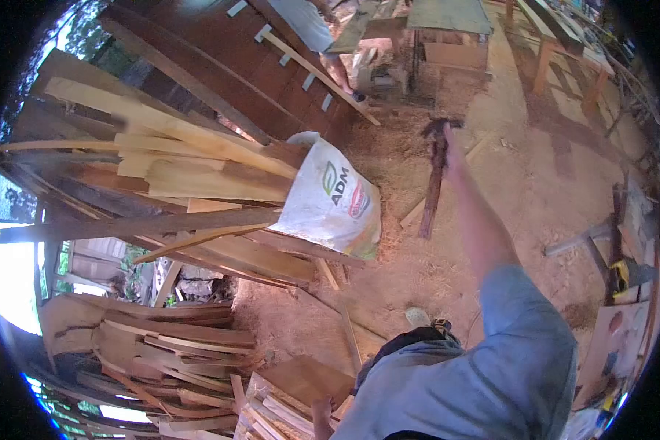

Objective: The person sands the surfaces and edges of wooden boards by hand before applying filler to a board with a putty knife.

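Observation:
My right hand point(453, 150) is closed around a hammer point(435, 187) with a dark head and a worn brown handle. The arm is stretched out over the dusty ground, and the hammer touches nothing else that I can see. Low in the view, my left hand point(321, 409) is at the edge of a flat brown wooden board point(308, 375), its fingers small and curled against it. Beneath that board lie several thin wooden strips point(271, 418).
A white sack point(328, 198) marked ADM stands beside long stacked planks point(198, 150). More curved offcuts point(176, 352) are piled at lower left. Another person's leg point(337, 73) shows at the top near a workbench point(447, 18). A yellow-and-black tool point(622, 277) lies at right.

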The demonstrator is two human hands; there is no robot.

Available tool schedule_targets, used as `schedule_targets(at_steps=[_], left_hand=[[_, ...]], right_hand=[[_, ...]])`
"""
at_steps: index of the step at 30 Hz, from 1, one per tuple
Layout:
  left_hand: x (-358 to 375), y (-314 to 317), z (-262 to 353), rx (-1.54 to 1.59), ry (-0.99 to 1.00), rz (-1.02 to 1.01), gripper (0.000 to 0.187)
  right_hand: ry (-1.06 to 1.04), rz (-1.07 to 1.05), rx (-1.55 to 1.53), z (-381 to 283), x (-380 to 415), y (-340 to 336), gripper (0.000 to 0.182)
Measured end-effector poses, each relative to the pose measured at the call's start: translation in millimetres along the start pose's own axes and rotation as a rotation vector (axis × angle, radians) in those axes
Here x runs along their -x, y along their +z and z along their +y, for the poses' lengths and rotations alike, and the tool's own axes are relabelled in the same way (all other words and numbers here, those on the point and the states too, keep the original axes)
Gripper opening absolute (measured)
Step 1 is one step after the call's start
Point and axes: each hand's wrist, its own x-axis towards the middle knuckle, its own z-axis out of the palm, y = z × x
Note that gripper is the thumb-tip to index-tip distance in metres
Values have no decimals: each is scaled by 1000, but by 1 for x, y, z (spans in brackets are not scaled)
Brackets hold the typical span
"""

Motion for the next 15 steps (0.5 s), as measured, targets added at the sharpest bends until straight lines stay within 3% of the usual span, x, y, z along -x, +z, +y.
schedule_targets(at_steps=[2,3,5,7,8,9,10,11,12,13,15], left_hand=[[21,15,25,119,-197,269,14],[18,35,14,124,-237,230,14],[-2,36,24,110,-57,114,17],[-1,89,137,-37,408,52,25],[-18,123,182,-11,423,18,32],[28,165,267,-29,451,-110,33],[21,203,309,60,699,-248,39],[22,232,348,-264,1041,-95,41],[29,262,383,-567,1390,73,43],[43,289,414,-584,1431,7,43],[73,326,464,-838,1123,-258,39]], right_hand=[[30,51,63,16,12,-18,28],[86,93,151,11,28,-39,25],[49,65,247,39,60,-52,20],[85,229,209,65,77,-51,15],[116,289,103,63,99,-32,15],[161,304,77,67,103,-23,13],[177,353,72,75,99,-20,10],[167,390,-74,38,129,38,10],[148,321,10,48,111,23,10],[155,324,-33,54,91,21,11],[-5,213,110,21,103,44,38]])
